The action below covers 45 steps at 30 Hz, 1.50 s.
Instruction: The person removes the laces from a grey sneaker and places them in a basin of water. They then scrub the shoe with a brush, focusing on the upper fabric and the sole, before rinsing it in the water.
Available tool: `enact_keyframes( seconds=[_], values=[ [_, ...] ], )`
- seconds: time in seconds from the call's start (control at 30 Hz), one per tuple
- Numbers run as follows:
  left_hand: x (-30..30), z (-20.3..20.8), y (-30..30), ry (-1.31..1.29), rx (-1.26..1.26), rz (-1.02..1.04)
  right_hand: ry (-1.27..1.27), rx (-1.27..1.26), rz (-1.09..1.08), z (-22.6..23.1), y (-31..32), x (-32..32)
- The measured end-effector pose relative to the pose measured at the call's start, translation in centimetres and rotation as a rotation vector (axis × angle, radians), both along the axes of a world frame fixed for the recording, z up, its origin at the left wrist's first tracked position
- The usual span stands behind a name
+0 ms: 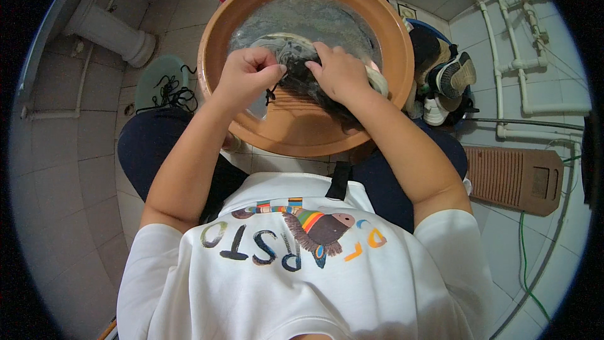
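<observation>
Head cam looks straight down: a big terracotta-coloured basin [302, 132] sits between the person's knees, part full of cloudy, soapy water. In it lies a dark shoe [302, 79] with a pale whitish sole, wet and half under. The left hand [248, 75] is curled tight, fingers pinched shut on a black lace [272, 93] that dangles off the shoe. The right hand [340, 74] presses flat-ish over the shoe's top, fingers bent and gripping it.

Around it: loose black laces [171, 93] lie on the tiled floor at left, a pile of sneakers [450, 85] sits in a blue tub at right, and a brown ribbed washboard [519, 179] lies flat further right. No packages or signs that I can make out.
</observation>
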State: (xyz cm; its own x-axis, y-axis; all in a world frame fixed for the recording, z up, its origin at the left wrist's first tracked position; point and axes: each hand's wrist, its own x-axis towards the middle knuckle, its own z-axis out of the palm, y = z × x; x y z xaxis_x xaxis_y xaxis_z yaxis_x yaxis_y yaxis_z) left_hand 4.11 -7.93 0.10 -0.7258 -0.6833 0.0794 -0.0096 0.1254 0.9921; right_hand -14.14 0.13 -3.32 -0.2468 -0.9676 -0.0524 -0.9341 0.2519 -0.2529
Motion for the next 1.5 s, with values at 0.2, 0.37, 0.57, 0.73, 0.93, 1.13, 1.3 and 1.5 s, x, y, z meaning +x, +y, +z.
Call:
enact_keyframes(
  seconds=[0.2,0.37,0.57,0.73,0.93,1.13,1.3,1.5],
  values=[
    [0.5,1.9,-0.3,-0.081,-0.239,-0.036,-0.067,0.045,-0.085,-0.7,-0.8,-1.6],
    [-1.6,-1.3,-1.4,-0.806,-0.515,-0.176,-0.027,0.025,-0.052,0.2,-0.7,-1.5],
    [-3.1,-3.6,-1.0,-0.806,-0.567,0.104,0.053,0.014,-0.001,0.3,-0.5,-0.4],
    [-3.6,-5.0,-1.6,-0.673,-0.414,0.094,0.073,0.052,0.025,0.4,-0.5,-0.6],
    [-2.2,-5.9,-3.3,-0.330,0.182,0.035,0.082,0.103,0.033,1.3,-0.4,-0.7],
    [-2.2,-5.4,-2.7,-0.510,-0.090,-0.005,0.085,0.125,0.055,1.9,-0.5,-0.6],
    [-2.5,-4.3,-2.2,-0.622,-0.241,-0.015,0.121,0.132,0.060,1.9,-0.5,-0.5],
    [-1.8,-6.0,-2.5,-0.251,0.152,-0.012,0.111,0.134,0.053,1.8,-0.2,-0.6]
  ],
)
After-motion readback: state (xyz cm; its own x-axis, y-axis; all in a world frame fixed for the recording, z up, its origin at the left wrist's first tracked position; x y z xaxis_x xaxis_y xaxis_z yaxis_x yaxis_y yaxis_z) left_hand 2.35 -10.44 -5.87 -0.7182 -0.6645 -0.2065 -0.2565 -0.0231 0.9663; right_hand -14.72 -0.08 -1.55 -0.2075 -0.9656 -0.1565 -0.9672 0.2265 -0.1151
